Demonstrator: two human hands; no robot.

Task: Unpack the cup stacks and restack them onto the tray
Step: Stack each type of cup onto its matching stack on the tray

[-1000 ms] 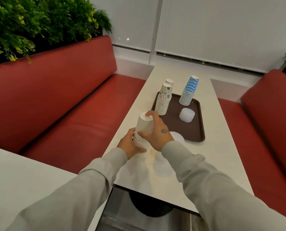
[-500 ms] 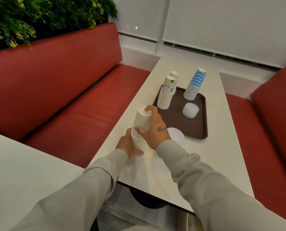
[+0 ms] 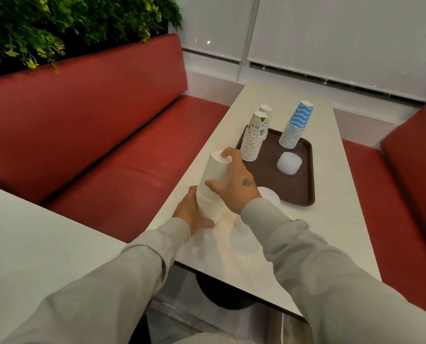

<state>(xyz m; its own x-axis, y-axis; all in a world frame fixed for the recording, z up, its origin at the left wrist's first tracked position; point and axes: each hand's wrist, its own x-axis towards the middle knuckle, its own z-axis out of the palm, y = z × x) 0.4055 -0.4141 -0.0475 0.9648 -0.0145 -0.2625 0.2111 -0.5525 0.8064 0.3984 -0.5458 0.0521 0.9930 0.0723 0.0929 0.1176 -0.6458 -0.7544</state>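
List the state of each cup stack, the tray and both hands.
Brown plastic tray, lying flat.
Plain white paper cup stack, inverted, off the tray.
Left hand, grips its lower part.
Right hand, grips its upper part.
Floral-patterned paper cup stack, inverted on tray.
Blue wavy-striped paper cup stack, inverted on tray.

Left hand [image 3: 192, 212] low, right hand [image 3: 234, 186] higher — fingers [image 3: 228, 153] curled.

No words, brands or numbers can be read on the cups [image 3: 212, 175] or the tray [image 3: 298, 189].
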